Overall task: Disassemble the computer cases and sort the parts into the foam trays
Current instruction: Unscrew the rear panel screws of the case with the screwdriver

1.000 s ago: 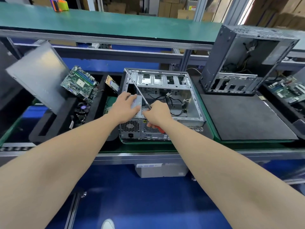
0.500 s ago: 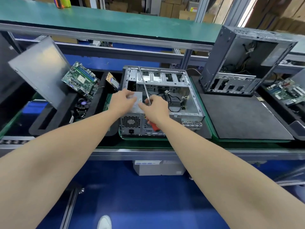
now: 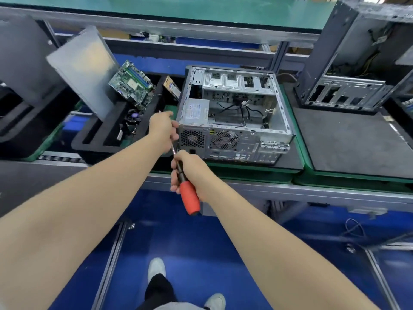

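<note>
Head view, entry: computer case (image 3: 234, 139) lay open on worktop (image 3: 312, 192), side off. R hand (image 3: 192, 173): grip clamped on red handle of screwdriver (image 3: 190, 198). L hand (image 3: 164, 128): grip curled round its shaft, just beside case's rear-left corner.
Done, as I judged: motherboard (image 3: 131, 86) & side panel (image 3: 87, 70) propped in foam tray (image 3: 89, 142).
Left: PSU (image 3: 194, 110) & cables (image 3: 243, 110) inside the case; second case (image 3: 348, 52) at right, wires inside.

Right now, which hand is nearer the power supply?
Left. The left hand sits beside the power supply, by the case corner; the right hand is lower, in front of the case, gripping the screwdriver.
</note>
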`<state>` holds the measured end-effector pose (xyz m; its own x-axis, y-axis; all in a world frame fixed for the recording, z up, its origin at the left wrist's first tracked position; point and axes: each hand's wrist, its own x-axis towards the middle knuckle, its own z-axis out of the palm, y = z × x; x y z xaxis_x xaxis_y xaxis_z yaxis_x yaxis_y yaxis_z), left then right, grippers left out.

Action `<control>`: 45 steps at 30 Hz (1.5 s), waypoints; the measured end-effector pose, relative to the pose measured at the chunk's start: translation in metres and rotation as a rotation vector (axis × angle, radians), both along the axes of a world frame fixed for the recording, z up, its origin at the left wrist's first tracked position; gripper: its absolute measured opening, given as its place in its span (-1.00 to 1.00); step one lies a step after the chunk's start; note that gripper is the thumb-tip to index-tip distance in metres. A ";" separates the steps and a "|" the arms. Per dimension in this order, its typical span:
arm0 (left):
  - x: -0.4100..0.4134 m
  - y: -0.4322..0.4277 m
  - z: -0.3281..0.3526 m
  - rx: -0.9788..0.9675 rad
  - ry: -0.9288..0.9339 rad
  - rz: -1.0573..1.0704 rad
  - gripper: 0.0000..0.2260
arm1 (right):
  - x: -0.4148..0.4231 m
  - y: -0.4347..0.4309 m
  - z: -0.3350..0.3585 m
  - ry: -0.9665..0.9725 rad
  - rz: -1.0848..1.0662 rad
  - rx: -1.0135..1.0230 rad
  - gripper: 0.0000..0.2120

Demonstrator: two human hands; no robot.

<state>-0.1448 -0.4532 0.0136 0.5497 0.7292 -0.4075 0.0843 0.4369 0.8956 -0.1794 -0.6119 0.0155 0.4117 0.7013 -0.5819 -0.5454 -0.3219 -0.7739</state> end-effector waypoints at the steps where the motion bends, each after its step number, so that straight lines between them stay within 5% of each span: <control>1: -0.005 -0.004 -0.009 -0.023 0.010 0.029 -0.72 | -0.005 -0.005 -0.005 0.034 0.009 -0.011 -0.74; 9: -0.012 -0.053 -0.057 -0.234 0.035 0.106 -0.76 | -0.021 -0.042 -0.035 0.269 -0.117 0.084 -0.64; 16: -0.009 -0.073 -0.052 -0.328 -0.021 -0.115 -0.75 | -0.025 -0.054 -0.041 0.275 -0.260 0.166 -0.78; 33: -0.014 -0.062 -0.039 -0.110 -0.103 -0.518 -0.75 | -0.024 -0.059 -0.034 0.123 -0.326 0.117 -0.79; 45: -0.013 -0.064 -0.032 0.005 -0.106 -0.589 -0.73 | -0.028 -0.064 -0.027 0.058 -0.339 0.106 -0.81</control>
